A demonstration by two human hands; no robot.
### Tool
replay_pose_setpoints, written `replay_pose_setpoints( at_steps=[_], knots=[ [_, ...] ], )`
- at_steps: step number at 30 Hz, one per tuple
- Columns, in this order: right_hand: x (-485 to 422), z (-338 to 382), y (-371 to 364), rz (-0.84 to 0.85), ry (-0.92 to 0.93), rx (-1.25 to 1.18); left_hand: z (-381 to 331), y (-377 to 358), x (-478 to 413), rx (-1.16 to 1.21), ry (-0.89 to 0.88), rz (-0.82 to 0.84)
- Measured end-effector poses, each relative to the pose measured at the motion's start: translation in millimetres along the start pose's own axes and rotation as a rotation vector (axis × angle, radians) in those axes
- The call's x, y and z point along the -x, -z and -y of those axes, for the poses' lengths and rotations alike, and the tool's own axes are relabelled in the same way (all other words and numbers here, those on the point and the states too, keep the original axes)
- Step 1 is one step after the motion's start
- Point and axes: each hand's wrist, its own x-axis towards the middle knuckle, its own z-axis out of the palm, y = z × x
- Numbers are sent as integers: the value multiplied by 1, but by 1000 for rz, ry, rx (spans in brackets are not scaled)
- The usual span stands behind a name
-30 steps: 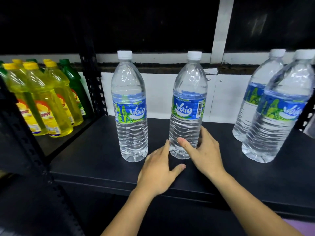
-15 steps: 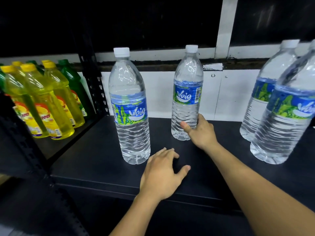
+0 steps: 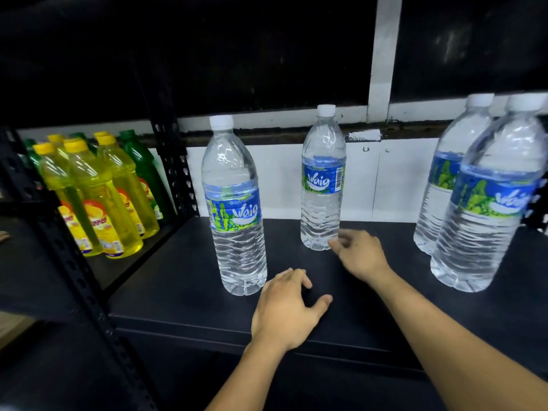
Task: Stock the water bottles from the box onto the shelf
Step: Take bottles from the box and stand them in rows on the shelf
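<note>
Far left of centre water bottle (image 3: pixel 321 179): yellow and green bottles (image 3: pixel 98 197), neighbouring bay. Left-front of it: nearer water bottle (image 3: pixel 234 209), upright on shelf (image 3: pixel 178 277). In front: left hand (image 3: pixel 286 310) resting on shelf, fingers loosely bent, thumb apart, holding nothing. At its base, right side: right hand (image 3: pixel 358 253), blurred, fingers loosely curled, empty; contact unclear. Well right: two water bottles (image 3: pixel 486 203), upright.

Fingers (image 3: pixel 338 244) of the right hand (image 3: pixel 360 255) blur — contact with the middle bottle (image 3: pixel 321 185) unclear.
</note>
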Motion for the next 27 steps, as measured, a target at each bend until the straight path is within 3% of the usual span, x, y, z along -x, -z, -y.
replay_pose_setpoints(
  at_steps=[7,12,15,21,27],
  knots=[
    [66,-11,9,-4,48,-105,0,-3,9,40,13,-134],
    [92,3,3,24,67,-225,16,10,30,234,-138,-449],
    [99,17,-10,12,70,-300,37,33,42,296,-98,-556],
    [97,66,-52,-14,26,-523,77,70,31,422,79,-547],
    [84,110,-77,74,73,-541,75,87,20,612,216,-413]
  ],
)
